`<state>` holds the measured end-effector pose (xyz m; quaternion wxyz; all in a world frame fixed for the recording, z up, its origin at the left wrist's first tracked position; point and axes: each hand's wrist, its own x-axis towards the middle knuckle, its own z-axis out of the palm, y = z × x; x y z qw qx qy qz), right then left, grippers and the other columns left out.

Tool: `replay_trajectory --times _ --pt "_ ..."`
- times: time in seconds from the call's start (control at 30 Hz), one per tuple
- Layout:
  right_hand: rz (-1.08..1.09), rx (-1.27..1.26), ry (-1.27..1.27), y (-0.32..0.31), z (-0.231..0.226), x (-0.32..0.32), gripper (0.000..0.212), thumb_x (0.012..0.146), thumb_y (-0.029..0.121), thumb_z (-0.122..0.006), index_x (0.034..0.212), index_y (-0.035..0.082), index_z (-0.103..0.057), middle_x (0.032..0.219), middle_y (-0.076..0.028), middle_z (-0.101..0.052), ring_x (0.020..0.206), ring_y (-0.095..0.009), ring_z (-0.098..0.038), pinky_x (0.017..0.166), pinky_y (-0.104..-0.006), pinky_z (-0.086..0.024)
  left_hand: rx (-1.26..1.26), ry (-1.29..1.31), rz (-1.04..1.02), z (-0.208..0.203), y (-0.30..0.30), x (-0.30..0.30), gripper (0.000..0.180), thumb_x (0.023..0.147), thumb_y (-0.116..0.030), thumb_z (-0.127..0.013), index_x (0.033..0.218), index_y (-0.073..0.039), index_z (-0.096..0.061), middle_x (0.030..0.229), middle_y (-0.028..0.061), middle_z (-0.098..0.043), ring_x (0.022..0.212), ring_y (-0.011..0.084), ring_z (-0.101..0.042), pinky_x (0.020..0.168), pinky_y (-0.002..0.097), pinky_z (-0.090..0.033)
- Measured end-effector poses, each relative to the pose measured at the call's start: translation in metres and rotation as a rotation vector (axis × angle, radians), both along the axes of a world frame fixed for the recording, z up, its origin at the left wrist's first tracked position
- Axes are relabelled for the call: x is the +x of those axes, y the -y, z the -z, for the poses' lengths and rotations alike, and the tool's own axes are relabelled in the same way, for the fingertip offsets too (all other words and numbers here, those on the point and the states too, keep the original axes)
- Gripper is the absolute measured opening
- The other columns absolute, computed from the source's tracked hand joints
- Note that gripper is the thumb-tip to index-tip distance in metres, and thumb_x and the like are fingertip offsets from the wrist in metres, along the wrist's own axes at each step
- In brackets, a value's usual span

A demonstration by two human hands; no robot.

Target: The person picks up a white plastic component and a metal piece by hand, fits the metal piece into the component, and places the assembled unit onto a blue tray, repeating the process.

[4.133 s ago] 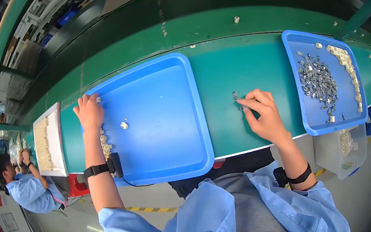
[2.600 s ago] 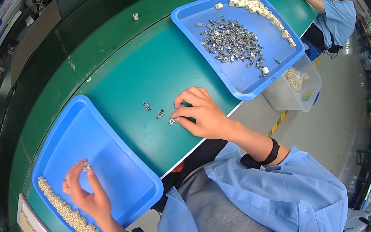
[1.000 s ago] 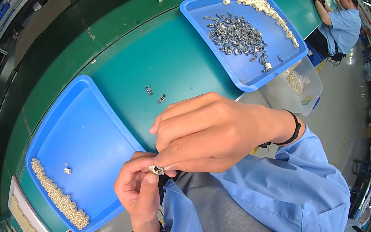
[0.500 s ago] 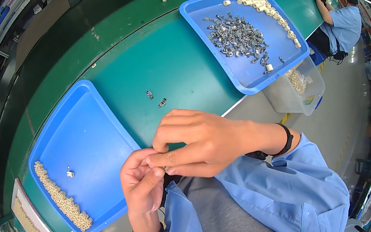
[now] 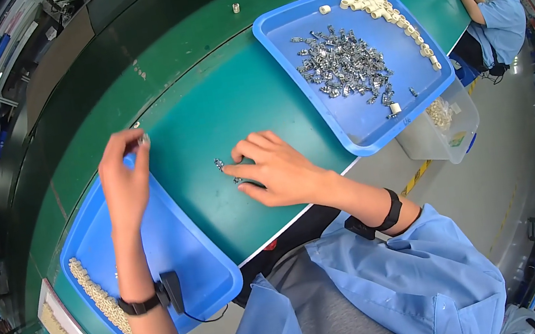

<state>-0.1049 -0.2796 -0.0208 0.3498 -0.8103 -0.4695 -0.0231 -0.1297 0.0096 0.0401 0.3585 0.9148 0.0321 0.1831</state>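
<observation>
Currently, your left hand [image 5: 124, 188] pinches a small part [image 5: 143, 140] between thumb and fingertips, near the far end of the left tray [image 5: 187, 251]. Your right hand [image 5: 279, 175] has its grip spread, fingertips just beside two clips [image 5: 219, 164] on the worktop [image 5: 244, 101]; whether they touch is unclear. A heap of clips [image 5: 342, 62] fills much of the right tray [image 5: 347, 124].

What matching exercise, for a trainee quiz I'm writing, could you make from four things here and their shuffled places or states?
Things:
1. left hand
2. right hand
3. metal heap
4. clear box

Places and states:
A. inside the right blue tray
B. partly hidden by that tray
C. pinching a small piece
D. by loose metal bits on the green table

Pairs: 1-C; 2-D; 3-A; 4-B
</observation>
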Motion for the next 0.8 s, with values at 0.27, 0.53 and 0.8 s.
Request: replay_trajectory --times 0.27,0.53,0.8 --pt "0.009 0.061 -0.025 0.002 0.006 0.009 0.022 0.085 0.011 -0.076 0.106 0.007 -0.075 0.106 -0.004 -0.06 0.103 -0.025 -0.057 0.097 -0.0421 -0.043 0.147 -0.088 0.007 0.046 -0.043 0.115 0.023 0.092 -0.004 -0.07 0.114 0.002 -0.07 0.102 0.0123 -0.073 0.092 0.0211 -0.07 0.087 0.0335 -0.056" --pt "-0.018 0.218 -0.15 0.003 0.012 0.01 0.008 0.089 0.007 -0.075 0.097 0.004 -0.073 0.096 -0.007 -0.068 0.089 -0.026 -0.064 0.086 -0.0406 -0.049 -0.016 -0.079 0.037 0.072 -0.043 0.163 0.026 0.091 -0.007 -0.071 0.116 0.001 -0.07 0.102 0.0136 -0.074 0.092 0.0217 -0.071 0.087 0.0347 -0.058" --pt "-0.005 0.381 -0.396 0.007 0.004 0.014 0.008 0.09 -0.002 -0.073 0.098 0.0 -0.073 0.089 -0.011 -0.073 0.08 -0.025 -0.069 0.075 -0.0356 -0.053 -0.026 -0.108 0.057 0.07 -0.046 0.158 0.025 0.09 -0.01 -0.074 0.113 -0.001 -0.072 0.101 0.0135 -0.075 0.091 0.021 -0.071 0.086 0.0341 -0.058"
